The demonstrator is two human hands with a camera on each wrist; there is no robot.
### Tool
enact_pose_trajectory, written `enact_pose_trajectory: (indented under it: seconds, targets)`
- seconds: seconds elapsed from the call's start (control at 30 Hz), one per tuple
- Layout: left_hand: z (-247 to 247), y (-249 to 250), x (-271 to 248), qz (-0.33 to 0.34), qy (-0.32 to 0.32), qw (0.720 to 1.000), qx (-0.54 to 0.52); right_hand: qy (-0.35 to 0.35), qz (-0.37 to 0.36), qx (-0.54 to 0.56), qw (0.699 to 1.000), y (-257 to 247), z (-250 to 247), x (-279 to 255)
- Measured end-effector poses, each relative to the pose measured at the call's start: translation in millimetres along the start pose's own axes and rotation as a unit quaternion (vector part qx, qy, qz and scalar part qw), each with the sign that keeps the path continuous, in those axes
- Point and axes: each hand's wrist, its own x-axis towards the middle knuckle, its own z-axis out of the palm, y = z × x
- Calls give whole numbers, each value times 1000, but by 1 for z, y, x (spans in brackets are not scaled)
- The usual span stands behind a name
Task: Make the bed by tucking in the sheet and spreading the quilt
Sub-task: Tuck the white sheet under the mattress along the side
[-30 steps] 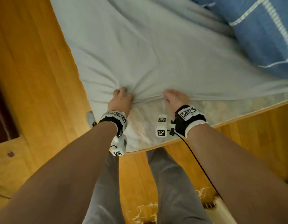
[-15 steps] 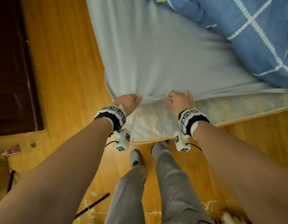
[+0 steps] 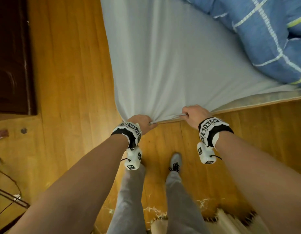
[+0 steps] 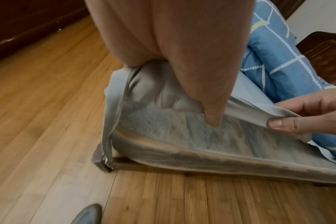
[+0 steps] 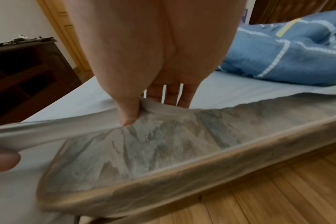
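A pale grey sheet (image 3: 163,65) covers the bed and is stretched taut toward its near corner. My left hand (image 3: 143,123) grips a bunch of the sheet's edge (image 4: 159,94) right at that corner. My right hand (image 3: 192,114) pinches the sheet's hem (image 5: 98,127) between thumb and fingers, a little to the right. Under the lifted hem the patterned mattress (image 5: 163,148) shows bare, also seen in the left wrist view (image 4: 182,136). A blue checked quilt (image 3: 264,36) lies crumpled at the far right of the bed (image 5: 288,57).
Wooden floor (image 3: 70,73) surrounds the bed. A dark wooden cabinet (image 3: 11,56) stands at the left, also in the right wrist view (image 5: 25,81). My grey-trousered legs and shoe (image 3: 176,161) stand just short of the bed's wooden frame (image 4: 201,171). A fringed rug edge (image 3: 205,213) lies behind my feet.
Both hands have drawn the sheet's edge back toward me, from over the mattress top to beyond its near edge. The sheet has gone taut and covers more of the mattress. I have stepped back.
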Motion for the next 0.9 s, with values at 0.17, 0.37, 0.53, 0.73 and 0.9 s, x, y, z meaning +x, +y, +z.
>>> enact_pose_trajectory:
  seconds: [0.17, 0.37, 0.53, 0.73, 0.9]
  targets:
    - [62, 24, -20, -10, -20, 1000, -21, -53, -11, 13, 998, 17, 40, -40]
    - [105, 42, -50, -58, -79, 995, -35, -107, -18, 24, 994, 24, 76, -86]
    - [147, 36, -80, -69, -111, 991, 1, -110, 10, 29, 993, 20, 91, -112]
    - [96, 40, -104, -80, -8, 993, 85, -62, 49, -7, 997, 10, 67, -118]
    - [41, 41, -124, -99, -53, 993, -33, -89, 105, 63, 989, 5, 35, -142]
